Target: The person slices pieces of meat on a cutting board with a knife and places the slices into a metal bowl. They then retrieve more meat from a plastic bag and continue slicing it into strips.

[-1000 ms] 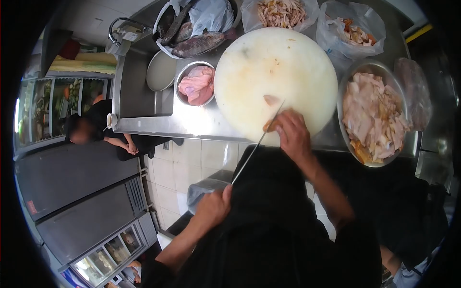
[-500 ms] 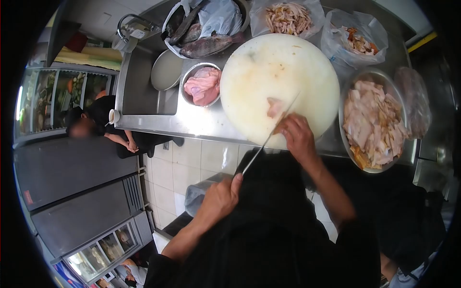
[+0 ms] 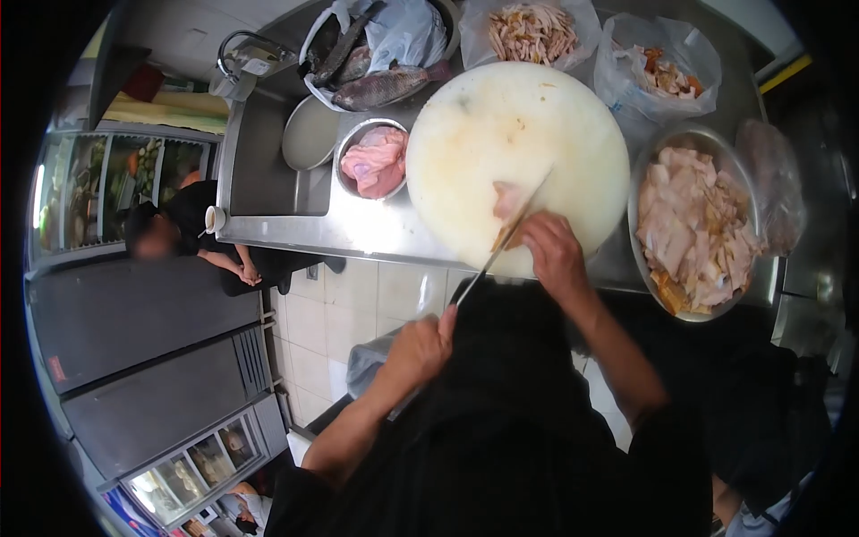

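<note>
My left hand (image 3: 416,351) is closed around the handle of a long knife (image 3: 472,285). The blade slants up and right across the near part of a round white cutting board (image 3: 501,116). A small pale slice of meat (image 3: 507,199) with a brown edge lies on the board along the blade's left side. My right hand (image 3: 553,251) is beside the blade, fingers curled and pressed down at the meat, partly hiding it. Right of the board, a metal tray (image 3: 637,215) holds a heap of sliced meat (image 3: 693,228) with browned edges.
Behind the board are plastic bags of shredded meat (image 3: 534,38) and meat scraps (image 3: 667,76). Left stand a bowl of raw pink meat (image 3: 376,161), a basin with fish (image 3: 380,88) and a sink (image 3: 259,192). A seated person (image 3: 192,219) is beyond the counter's left end.
My left hand has moved the knife slightly forward and right. A brown strip of the meat now shows left of the blade. My right hand stays almost in place, and the view shifts slightly.
</note>
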{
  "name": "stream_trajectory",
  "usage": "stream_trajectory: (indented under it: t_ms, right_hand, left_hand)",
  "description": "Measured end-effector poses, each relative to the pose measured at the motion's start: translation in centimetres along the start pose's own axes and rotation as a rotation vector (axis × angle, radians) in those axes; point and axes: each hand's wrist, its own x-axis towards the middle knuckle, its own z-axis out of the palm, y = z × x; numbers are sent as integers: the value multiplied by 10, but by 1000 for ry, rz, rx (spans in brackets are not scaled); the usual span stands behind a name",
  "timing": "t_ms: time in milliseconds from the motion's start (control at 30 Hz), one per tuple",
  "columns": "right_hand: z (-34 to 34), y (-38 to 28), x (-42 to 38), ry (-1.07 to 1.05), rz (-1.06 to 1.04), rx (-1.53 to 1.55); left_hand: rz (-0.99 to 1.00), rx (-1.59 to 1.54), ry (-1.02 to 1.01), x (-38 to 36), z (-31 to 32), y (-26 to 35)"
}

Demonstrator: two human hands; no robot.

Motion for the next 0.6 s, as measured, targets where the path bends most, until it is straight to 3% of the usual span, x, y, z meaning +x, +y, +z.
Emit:
stream_trajectory:
  t_ms: [167, 367, 567, 600]
  right_hand:
    - [0, 4, -1, 47, 0, -3]
    - [-1, 3, 2, 39, 13, -15]
    - [-5, 0, 4, 40, 22, 5]
    - [-4, 1, 5, 48, 18, 17]
  left_hand:
    - [-96, -102, -28, -7, -20, 13]
    - [-49, -46, -31, -31, -19, 14]
    - [-218, 82, -140, -60, -28, -1]
    - [-141, 96, -112, -57, -23, -1]
